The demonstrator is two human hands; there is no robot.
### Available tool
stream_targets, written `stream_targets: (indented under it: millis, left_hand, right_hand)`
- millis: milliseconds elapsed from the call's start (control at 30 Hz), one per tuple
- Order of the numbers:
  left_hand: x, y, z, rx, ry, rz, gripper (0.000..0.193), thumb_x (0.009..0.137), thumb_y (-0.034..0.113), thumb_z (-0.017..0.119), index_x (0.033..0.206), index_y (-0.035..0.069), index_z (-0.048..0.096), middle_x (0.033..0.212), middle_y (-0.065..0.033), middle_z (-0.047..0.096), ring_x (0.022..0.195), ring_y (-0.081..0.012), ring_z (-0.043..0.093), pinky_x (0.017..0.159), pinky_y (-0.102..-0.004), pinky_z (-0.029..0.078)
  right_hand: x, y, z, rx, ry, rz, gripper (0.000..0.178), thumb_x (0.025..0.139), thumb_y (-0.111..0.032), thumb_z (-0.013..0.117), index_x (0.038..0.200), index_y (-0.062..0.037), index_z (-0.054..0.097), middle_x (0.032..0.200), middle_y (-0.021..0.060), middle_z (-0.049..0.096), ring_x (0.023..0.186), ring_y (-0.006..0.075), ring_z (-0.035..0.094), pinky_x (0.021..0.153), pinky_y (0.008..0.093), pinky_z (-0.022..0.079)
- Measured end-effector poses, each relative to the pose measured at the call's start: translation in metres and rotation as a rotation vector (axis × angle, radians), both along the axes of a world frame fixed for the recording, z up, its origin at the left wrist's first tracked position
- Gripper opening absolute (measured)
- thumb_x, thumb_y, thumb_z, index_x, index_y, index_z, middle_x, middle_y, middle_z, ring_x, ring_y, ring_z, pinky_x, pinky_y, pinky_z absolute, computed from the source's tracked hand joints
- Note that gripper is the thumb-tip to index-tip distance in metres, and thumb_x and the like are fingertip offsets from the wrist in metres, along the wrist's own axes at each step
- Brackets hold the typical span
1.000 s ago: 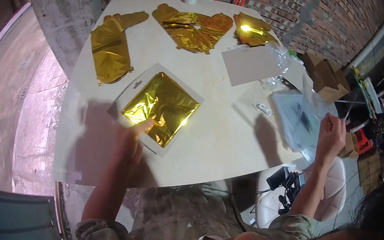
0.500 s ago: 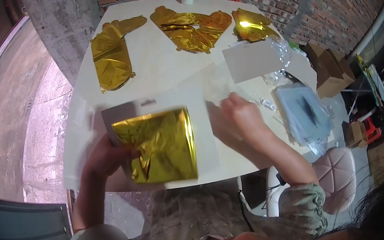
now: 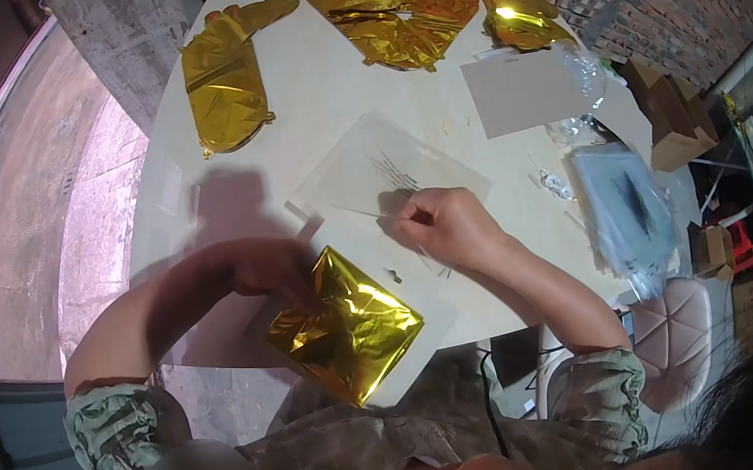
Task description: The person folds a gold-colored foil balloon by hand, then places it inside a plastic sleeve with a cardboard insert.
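Note:
A folded gold foil balloon (image 3: 352,329) is tilted cornerwise over the table's near edge, with my left hand (image 3: 268,271) shut on its left side. My right hand (image 3: 450,228) is closed in a pinch by the lower edge of a clear plastic bag (image 3: 358,153) that lies flat on the table. A thin pale line runs up to those fingertips; I cannot tell whether it is a straw or the bag's edge. Dark thin marks show on the bag. A small dark piece (image 3: 393,275) lies between my hands.
Gold foil balloons lie flat at the far side: one at left (image 3: 224,81), one in the middle (image 3: 395,18), another at right (image 3: 519,17). Below them is a grey card (image 3: 522,91). A stack of clear bags (image 3: 625,203) rests at right, near cardboard boxes (image 3: 670,111).
The folded balloon has turned cornerwise and moved slightly right and nearer me; the card behind it no longer shows. My right hand has moved left and down, and the clear bag now lies flat.

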State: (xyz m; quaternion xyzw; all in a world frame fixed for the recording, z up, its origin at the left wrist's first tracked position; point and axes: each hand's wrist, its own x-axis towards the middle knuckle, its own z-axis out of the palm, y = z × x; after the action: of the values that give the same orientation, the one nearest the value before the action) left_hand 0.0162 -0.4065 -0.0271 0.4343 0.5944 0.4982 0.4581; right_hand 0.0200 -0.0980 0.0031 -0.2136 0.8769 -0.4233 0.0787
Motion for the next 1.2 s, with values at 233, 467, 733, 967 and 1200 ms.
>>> stream_targets:
  millis: [233,467,733,967,1200]
  left_hand:
    - [-0.005,0.007,0.0,-0.201,-0.443,0.152,0.037,0.078,0.005,0.078,0.112,-0.005,0.07,0.105,-0.0126,0.074,0.095,-0.0206,0.07,0.088,-0.0343,0.054]
    - [-0.004,0.005,0.031,-0.484,-0.492,0.417,0.038,0.077,0.001,0.078,0.114,-0.005,0.068,0.106,-0.0126,0.073,0.094,-0.0211,0.07,0.087,-0.0349,0.056]
    - [-0.002,0.007,0.037,-0.535,-0.494,0.52,0.04,0.075,-0.004,0.077,0.114,-0.004,0.068,0.107,-0.0133,0.073,0.096,-0.0225,0.07,0.09,-0.0356,0.055]
    - [0.002,0.008,0.043,-0.464,-0.526,0.59,0.042,0.074,-0.003,0.077,0.115,-0.004,0.067,0.108,-0.0128,0.072,0.099,-0.0218,0.068,0.091,-0.0367,0.054]
    - [0.0,0.008,0.036,-0.451,-0.518,0.651,0.037,0.074,-0.003,0.076,0.11,-0.004,0.068,0.103,-0.0114,0.072,0.094,-0.0201,0.069,0.086,-0.0345,0.056]
  right_hand:
    - [0.03,-0.006,0.0,0.138,0.457,0.08,0.009,0.085,-0.009,0.073,0.088,-0.0013,0.069,0.079,0.0117,0.067,0.07,0.0308,0.068,0.062,0.0388,0.055]
    - [0.038,-0.002,-0.001,0.239,0.62,0.143,0.017,0.081,-0.006,0.07,0.096,-0.0024,0.062,0.088,0.0108,0.065,0.073,0.0294,0.068,0.059,0.0391,0.057]
    - [0.049,0.012,-0.008,0.527,0.586,0.119,0.027,0.082,-0.008,0.065,0.104,0.0037,0.056,0.091,0.0148,0.064,0.072,0.0265,0.069,0.057,0.034,0.057]
    - [0.043,0.024,0.001,0.416,0.481,0.161,0.039,0.082,-0.007,0.066,0.117,0.0043,0.057,0.095,0.016,0.067,0.082,0.0334,0.07,0.066,0.0385,0.059]
    - [0.047,0.027,0.005,0.421,0.289,0.15,0.04,0.081,-0.003,0.066,0.119,0.0026,0.054,0.094,0.0169,0.068,0.083,0.0356,0.069,0.069,0.041,0.059]
